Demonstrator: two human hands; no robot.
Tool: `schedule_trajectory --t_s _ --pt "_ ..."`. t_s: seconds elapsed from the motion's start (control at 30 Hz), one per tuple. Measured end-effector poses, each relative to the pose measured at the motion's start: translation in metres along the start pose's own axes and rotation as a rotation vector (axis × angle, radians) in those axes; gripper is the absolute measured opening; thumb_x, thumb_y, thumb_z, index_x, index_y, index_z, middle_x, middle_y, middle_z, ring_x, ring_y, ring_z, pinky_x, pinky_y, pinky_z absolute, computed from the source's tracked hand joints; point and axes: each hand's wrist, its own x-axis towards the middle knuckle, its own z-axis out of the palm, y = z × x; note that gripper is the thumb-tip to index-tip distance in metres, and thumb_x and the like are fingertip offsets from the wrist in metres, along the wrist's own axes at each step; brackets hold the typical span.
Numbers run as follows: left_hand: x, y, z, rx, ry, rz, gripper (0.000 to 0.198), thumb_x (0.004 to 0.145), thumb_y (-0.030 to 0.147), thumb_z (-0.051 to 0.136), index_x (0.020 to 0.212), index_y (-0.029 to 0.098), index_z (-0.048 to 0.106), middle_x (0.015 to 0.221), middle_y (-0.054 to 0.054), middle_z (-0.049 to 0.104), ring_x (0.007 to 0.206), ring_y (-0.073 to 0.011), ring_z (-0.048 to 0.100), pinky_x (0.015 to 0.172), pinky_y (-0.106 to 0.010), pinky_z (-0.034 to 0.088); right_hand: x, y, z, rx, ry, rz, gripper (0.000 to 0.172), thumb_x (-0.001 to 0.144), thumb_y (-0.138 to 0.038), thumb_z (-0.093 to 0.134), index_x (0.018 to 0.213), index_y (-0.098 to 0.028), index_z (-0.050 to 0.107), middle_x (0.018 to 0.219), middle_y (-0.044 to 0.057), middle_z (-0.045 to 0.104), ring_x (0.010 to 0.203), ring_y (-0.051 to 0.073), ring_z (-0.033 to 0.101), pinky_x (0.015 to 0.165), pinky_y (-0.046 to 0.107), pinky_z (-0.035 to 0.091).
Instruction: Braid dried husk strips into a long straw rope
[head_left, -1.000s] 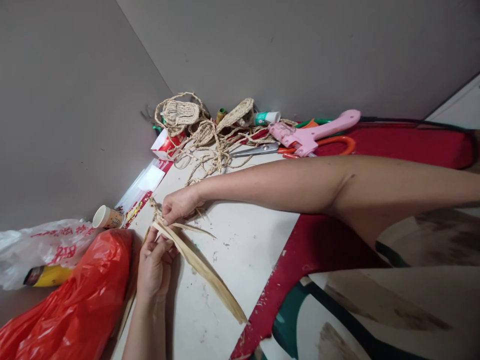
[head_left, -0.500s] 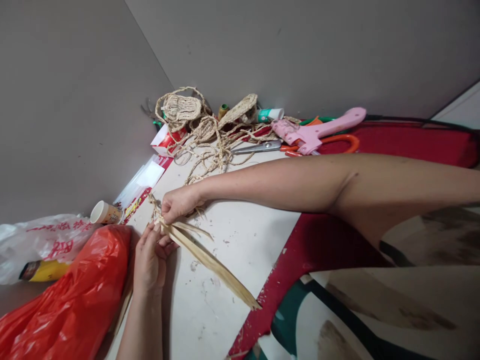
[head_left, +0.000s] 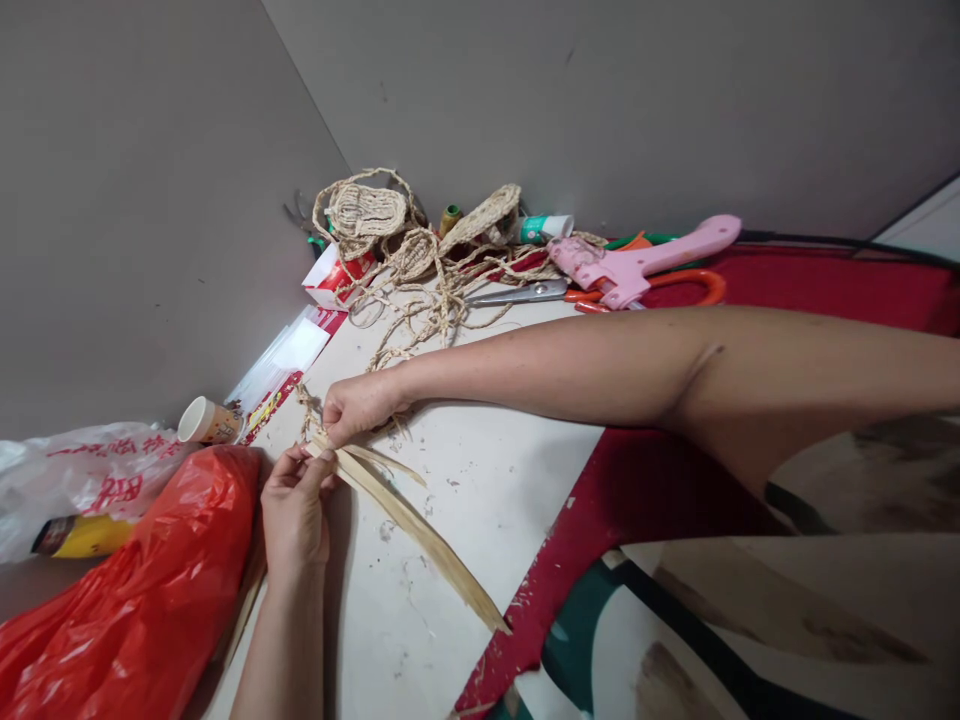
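A long pale dried-leaf strip runs from my fingers down to the right across the white board, its far end over the red cloth. My left hand pinches the strip's upper end between thumb and fingers. Right beside it, my right hand is closed on the same fibres where they meet a braided cord. A shorter, thinner strip sticks out to the right from under my right hand. The exact grip inside the right fist is hidden.
Braided cord coils lie at the back beside orange-handled scissors and a pink glue gun. At left are a paper cup, a red plastic bag and clear sticks. Grey walls stand behind.
My left hand has turned, its thumb now pressing on top of the strip near the right fist. The strip's far end has shifted slightly down and left. My right hand stays in place.
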Motion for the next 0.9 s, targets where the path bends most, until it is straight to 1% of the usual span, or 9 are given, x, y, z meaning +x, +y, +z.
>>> schedule_trajectory --t_s 0.2,0.37,0.5,0.6,0.67,0.8,0.83,0.9 --pt "0.001 -0.003 0.0 0.004 0.011 -0.003 0.037 0.055 0.017 0.081 0.081 0.016 0.055 0.061 0.006 0.057 0.05 -0.0052 0.05 0.051 -0.016 0.039 0.0 -0.003 0.002 -0.062 0.05 0.006 0.017 0.072 -0.018 0.054 0.058 -0.015 0.045 0.039 -0.009 0.028 0.037 0.004 0.024 0.039 0.02 0.015" --pt "-0.003 -0.001 0.005 0.026 0.031 0.057 0.041 0.056 0.015 0.078 0.087 0.018 0.051 0.059 0.006 0.059 0.047 -0.0064 0.051 0.052 -0.017 0.039 -0.001 -0.005 0.006 -0.024 0.095 -0.02 0.017 0.067 -0.019 0.059 0.057 -0.013 0.048 0.042 -0.008 0.036 0.04 0.003 0.028 0.04 0.019 0.02" --pt "-0.008 0.0 0.008 0.069 0.067 0.105 0.041 0.059 0.015 0.076 0.089 0.02 0.049 0.057 0.007 0.057 0.047 -0.0074 0.051 0.053 -0.018 0.04 -0.002 -0.008 0.007 0.032 0.084 -0.006 0.011 0.065 -0.018 0.059 0.059 -0.012 0.051 0.042 -0.008 0.038 0.041 0.004 0.03 0.04 0.018 0.022" --pt "-0.013 0.001 0.009 0.115 0.074 0.149 0.038 0.062 0.017 0.076 0.089 0.021 0.049 0.059 0.008 0.054 0.049 -0.0073 0.051 0.054 -0.018 0.041 -0.002 -0.009 0.006 -0.008 0.091 0.004 0.01 0.066 -0.019 0.058 0.06 -0.012 0.053 0.042 -0.007 0.037 0.04 0.004 0.029 0.039 0.019 0.021" --pt "-0.019 0.002 0.01 0.156 0.086 0.205 0.036 0.064 0.019 0.076 0.089 0.021 0.05 0.063 0.007 0.053 0.053 -0.0073 0.052 0.056 -0.018 0.043 -0.002 -0.008 0.006 -0.059 0.101 0.004 0.012 0.066 -0.02 0.058 0.059 -0.012 0.052 0.042 -0.007 0.037 0.039 0.004 0.03 0.039 0.019 0.021" --pt "-0.032 0.014 0.018 0.238 0.124 0.41 0.031 0.066 0.018 0.075 0.089 0.021 0.054 0.073 0.005 0.055 0.067 -0.0079 0.054 0.066 -0.018 0.045 0.001 -0.004 0.004 -0.094 0.107 0.053 0.011 0.066 -0.016 0.055 0.058 -0.013 0.051 0.039 -0.007 0.034 0.037 0.005 0.029 0.038 0.019 0.02" --pt "-0.036 0.02 0.019 0.23 0.13 0.432 0.03 0.066 0.017 0.075 0.088 0.021 0.055 0.076 0.004 0.056 0.07 -0.0083 0.055 0.069 -0.019 0.046 0.001 -0.003 0.003 -0.077 0.1 0.07 0.009 0.067 -0.016 0.054 0.059 -0.013 0.052 0.039 -0.007 0.034 0.037 0.005 0.028 0.038 0.019 0.02" --pt "-0.041 0.035 0.017 0.178 0.126 0.401 0.029 0.067 0.015 0.074 0.09 0.023 0.057 0.083 0.004 0.059 0.076 -0.0096 0.057 0.072 -0.021 0.047 0.002 -0.002 0.001 -0.052 0.078 0.092 0.007 0.067 -0.016 0.054 0.061 -0.013 0.053 0.039 -0.007 0.035 0.036 0.005 0.028 0.037 0.019 0.019"
